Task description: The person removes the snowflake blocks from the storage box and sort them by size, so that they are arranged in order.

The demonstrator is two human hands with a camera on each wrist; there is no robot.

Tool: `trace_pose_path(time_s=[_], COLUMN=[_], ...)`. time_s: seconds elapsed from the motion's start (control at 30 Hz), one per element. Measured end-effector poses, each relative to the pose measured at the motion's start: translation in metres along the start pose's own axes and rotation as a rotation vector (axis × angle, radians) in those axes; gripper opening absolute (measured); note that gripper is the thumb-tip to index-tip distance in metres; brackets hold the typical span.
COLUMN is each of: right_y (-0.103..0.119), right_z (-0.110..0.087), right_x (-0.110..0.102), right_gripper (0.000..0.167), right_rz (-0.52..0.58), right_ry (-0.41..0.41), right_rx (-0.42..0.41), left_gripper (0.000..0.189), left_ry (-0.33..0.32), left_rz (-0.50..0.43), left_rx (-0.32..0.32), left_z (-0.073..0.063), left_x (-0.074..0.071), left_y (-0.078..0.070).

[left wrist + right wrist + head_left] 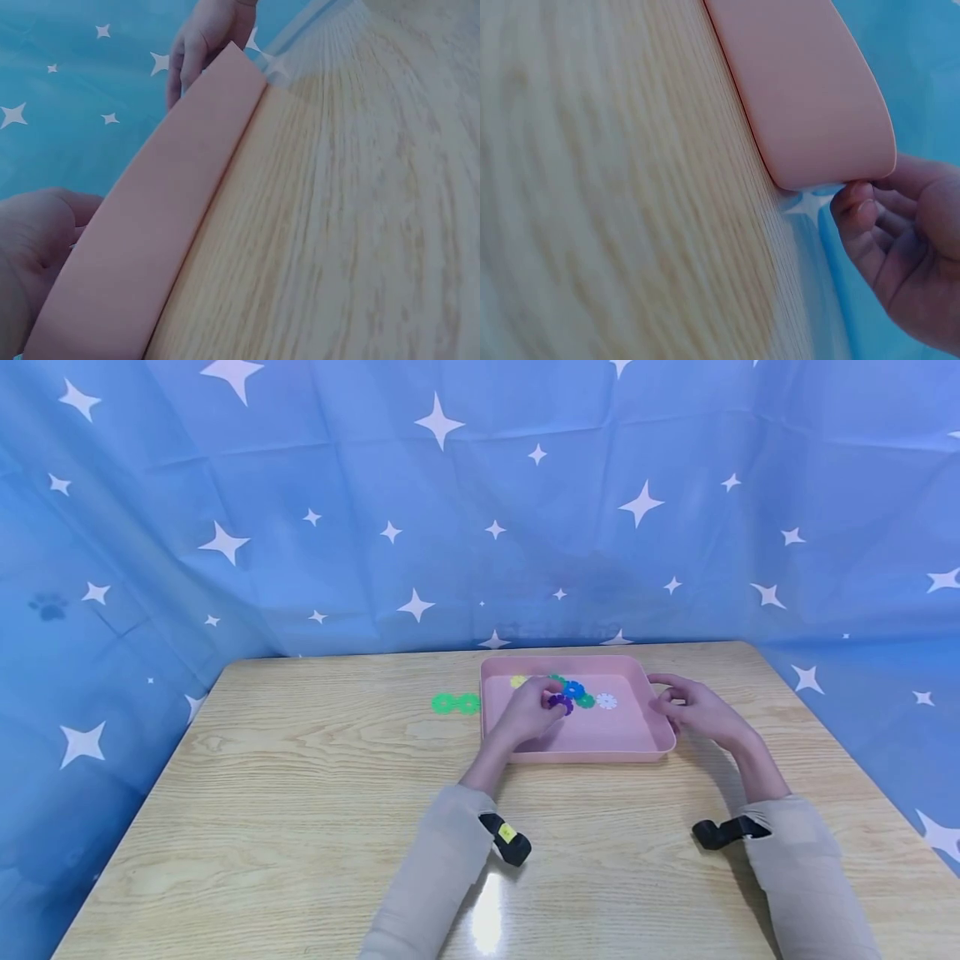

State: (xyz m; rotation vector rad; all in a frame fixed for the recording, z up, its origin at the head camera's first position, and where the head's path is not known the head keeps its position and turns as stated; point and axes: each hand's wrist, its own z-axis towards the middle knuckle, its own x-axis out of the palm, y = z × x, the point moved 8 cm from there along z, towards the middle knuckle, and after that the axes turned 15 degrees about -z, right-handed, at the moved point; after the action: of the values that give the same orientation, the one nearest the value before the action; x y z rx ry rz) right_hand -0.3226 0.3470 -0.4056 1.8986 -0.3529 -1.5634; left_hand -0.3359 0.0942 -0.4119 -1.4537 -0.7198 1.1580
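Note:
A shallow pink tray [585, 757] stands on the wooden table. My left hand [528, 708] reaches over its front left side and pinches a purple snowflake-shaped plastic disc [562, 703] between thumb and fingers. In the left wrist view the tray's wall [161, 202] hides most of that hand. Just beyond the purple disc lie a blue disc [573, 689] and a green disc [586, 701]. My right hand [693, 706] holds the tray's right rim with curled fingers. In the right wrist view its fingertips [859, 199] are right at the tray's edge.
Also in the tray are a white disc [607, 701], a yellow disc [518, 681] and another green disc [557, 678], partly covered. Two bright green discs [455, 703] lie side by side on the table, left of the tray. A blue star-patterned cloth [375, 527] hangs behind the table.

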Motion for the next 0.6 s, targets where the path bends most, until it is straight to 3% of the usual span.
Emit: trace_pose_path(time_s=[0.2, 0.37, 0.6], right_y=[0.0015, 0.002, 0.0014], right_z=[0.0003, 0.0005, 0.0004], right_x=[-0.0003, -0.0009, -0.0002], right_gripper=[0.057, 0.056, 0.055], right_rz=[-0.005, -0.012, -0.006], right_ry=[-0.004, -0.006, -0.005], right_rx=[-0.001, 0.001, -0.006], left_gripper=[0.041, 0.033, 0.037], left_ry=[0.007, 0.012, -0.018], left_rz=[0.09, 0.174, 0.149], left_rx=[-0.035, 0.0, -0.062], left_z=[0.0025, 0.0037, 0.0008], left_x=[0.0033, 0.004, 0.0028], left_y=[0.0042, 0.0029, 0.0078])
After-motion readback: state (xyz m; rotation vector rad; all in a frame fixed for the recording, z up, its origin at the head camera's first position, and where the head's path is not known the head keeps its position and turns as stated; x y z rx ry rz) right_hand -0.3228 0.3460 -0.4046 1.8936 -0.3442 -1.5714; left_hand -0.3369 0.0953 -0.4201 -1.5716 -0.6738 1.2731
